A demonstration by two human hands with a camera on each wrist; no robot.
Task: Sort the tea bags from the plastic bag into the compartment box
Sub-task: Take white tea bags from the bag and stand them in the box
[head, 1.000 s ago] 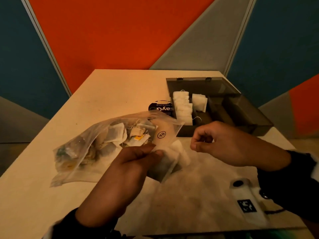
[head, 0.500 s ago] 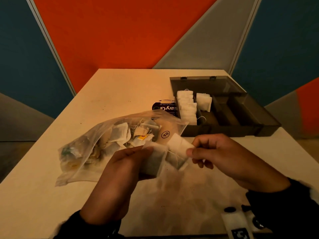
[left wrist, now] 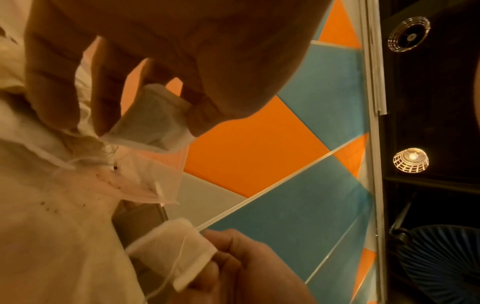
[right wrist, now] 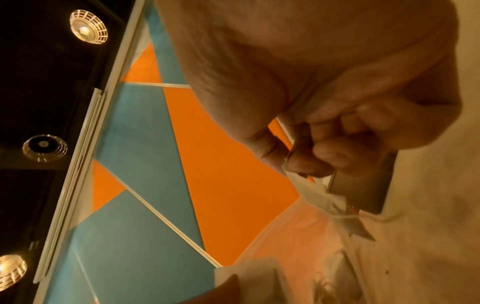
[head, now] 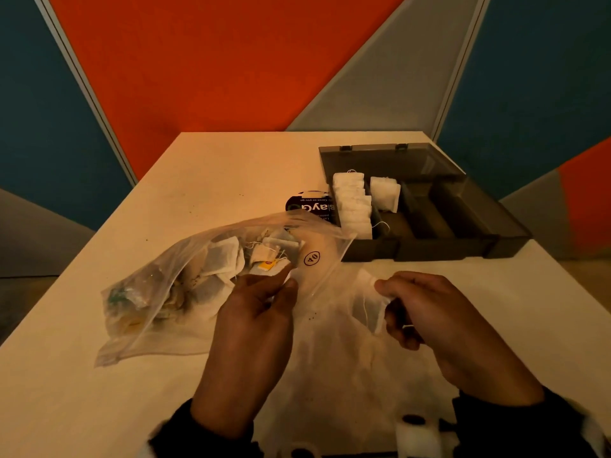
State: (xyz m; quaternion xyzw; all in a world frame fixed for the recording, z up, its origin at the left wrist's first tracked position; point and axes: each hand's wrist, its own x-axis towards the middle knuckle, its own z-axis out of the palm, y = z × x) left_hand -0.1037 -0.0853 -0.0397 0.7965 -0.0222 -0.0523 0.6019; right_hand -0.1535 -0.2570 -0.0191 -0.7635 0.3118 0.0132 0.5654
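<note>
the bag [head: 185, 292], clear plastic and open at its right end, lies on the desk [head: 215, 180] with a jumble of tea bags [head: 224, 262] inside, one with a yellow tag. a round "0p" mark shows on the plastic near the mouth. the left hand [head: 254, 312] sits at the bag's mouth, thumb and fingers curled and pinching a tea bag there; in the left wrist view that pinched tea bag [left wrist: 153, 121] hangs between thumb and fingers, right beside the plastic edge. the right hand [head: 429, 312] is just right of the bag's mouth, apart from the left hand, its thumb and forefinger pinching the top of a second, separate tea bag [head: 367, 309], which hangs blurred with a thin string trailing down it. the other fingers of that hand are curled in.

the box [head: 429, 209], dark and translucent with its lid open, stands beyond the bag's mouth, toward the far right of the desk. its leftmost compartment holds a row of white tea bags [head: 352, 206], the next one a few more [head: 383, 193] at its far end; the compartments further right look dark. a black label card [head: 310, 204] lies between the bag and the box, touching the box's left side.
</note>
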